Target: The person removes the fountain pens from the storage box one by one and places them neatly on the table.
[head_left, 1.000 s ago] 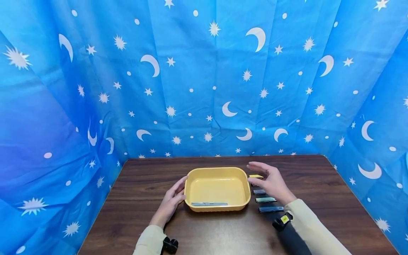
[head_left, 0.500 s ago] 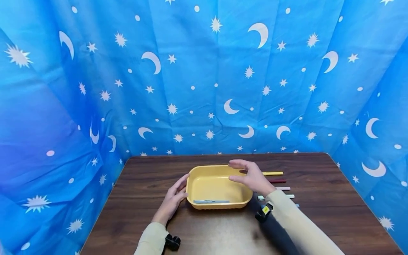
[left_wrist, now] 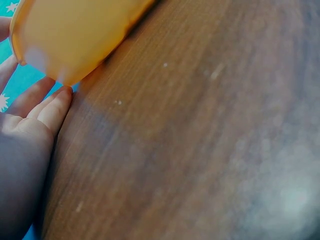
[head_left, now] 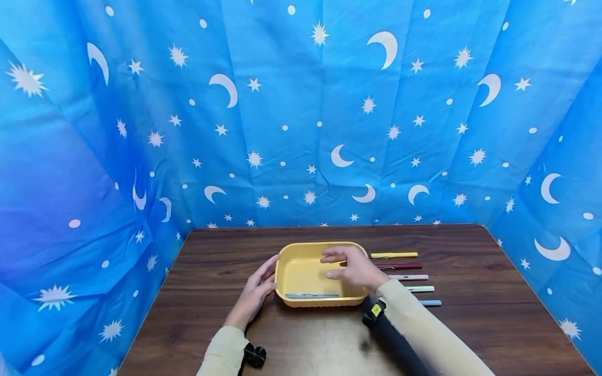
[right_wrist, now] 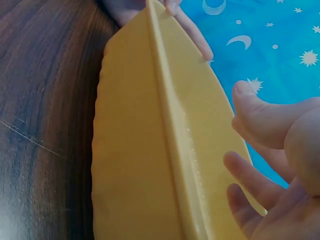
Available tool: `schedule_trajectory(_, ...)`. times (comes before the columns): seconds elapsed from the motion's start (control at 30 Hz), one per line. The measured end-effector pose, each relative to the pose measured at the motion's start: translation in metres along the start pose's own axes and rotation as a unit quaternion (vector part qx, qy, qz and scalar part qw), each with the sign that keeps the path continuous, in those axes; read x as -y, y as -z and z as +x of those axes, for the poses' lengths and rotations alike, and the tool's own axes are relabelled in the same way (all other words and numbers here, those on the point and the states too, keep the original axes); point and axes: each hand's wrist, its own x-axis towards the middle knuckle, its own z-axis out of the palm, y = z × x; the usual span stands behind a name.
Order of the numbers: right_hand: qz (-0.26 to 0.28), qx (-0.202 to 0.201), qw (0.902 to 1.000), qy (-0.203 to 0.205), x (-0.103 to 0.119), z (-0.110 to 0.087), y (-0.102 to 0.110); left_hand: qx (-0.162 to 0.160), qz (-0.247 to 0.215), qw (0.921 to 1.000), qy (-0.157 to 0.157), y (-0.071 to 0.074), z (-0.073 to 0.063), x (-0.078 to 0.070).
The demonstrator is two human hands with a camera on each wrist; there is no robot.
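Note:
A yellow plastic bin stands on the table, with a pale blue-grey pen lying along its front inner wall. My left hand rests against the bin's left end; in the left wrist view its fairly straight fingers touch the yellow wall. Over the right half of the bin hovers my right hand, fingers spread and apart from the thumb. Nothing is between them in the right wrist view, where the hand appears beside the bin's rim.
To the bin's right, several pens lie in a column: a yellow pen, a dark red pen, a pale pinkish pen, a mint pen and a blue pen. My right forearm covers some left ends. A blue star-and-moon cloth hangs behind the table.
My right hand has moved left from beside the pens to above the bin, uncovering more of the pens. The left hand stays at the bin's left end. The view has shifted slightly.

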Motion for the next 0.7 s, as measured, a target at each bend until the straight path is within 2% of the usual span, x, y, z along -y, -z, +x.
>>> schedule_trajectory(0.23,0.004,0.047,0.9987,-0.022,-0.001,0.006,-0.007,-0.007,0.008,0.9999,0.012,0.0,0.002,0.0)
schedule_trajectory(0.43,-0.006,0.078,0.9963,-0.036,-0.004,0.009,-0.014,0.001,0.007,1.0,0.006,0.002,0.003,0.001)
schedule_trajectory(0.7,-0.045,0.112,0.9925,-0.016,-0.004,0.009,-0.02,-0.001,0.009,0.9999,0.007,0.002,0.003,0.002)
